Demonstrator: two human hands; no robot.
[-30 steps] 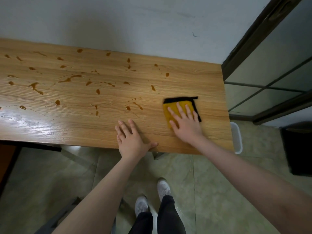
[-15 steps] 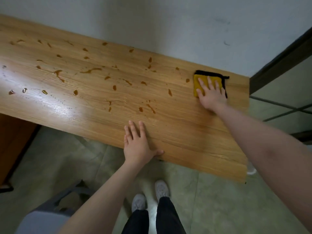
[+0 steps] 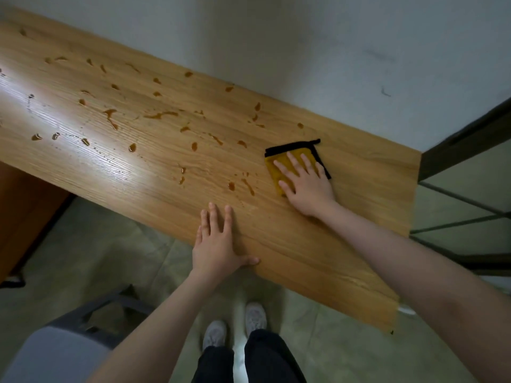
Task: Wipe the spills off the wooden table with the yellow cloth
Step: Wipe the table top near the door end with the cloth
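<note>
The wooden table (image 3: 345, 222) runs from upper left to lower right along the wall. A yellow cloth (image 3: 279, 172) with a black edge lies flat on its right part. My right hand (image 3: 304, 183) presses on the cloth with straight, spread fingers and covers most of it. My left hand (image 3: 218, 244) rests flat on the table's near edge, fingers straight, holding nothing. Several brown spills (image 3: 110, 117) dot the table to the left of the cloth; the nearest ones (image 3: 243, 185) lie just left of the cloth.
A white wall (image 3: 304, 51) stands behind the table. A dark-framed glass partition (image 3: 464, 167) is at the right end. A grey chair (image 3: 66, 346) sits at lower left on the tiled floor, and my feet (image 3: 235, 327) stand below the table edge.
My right hand has slid the cloth from the table's back edge toward me and leftward, nearer the spills. My left hand stays flat at the near edge. The view has tilted.
</note>
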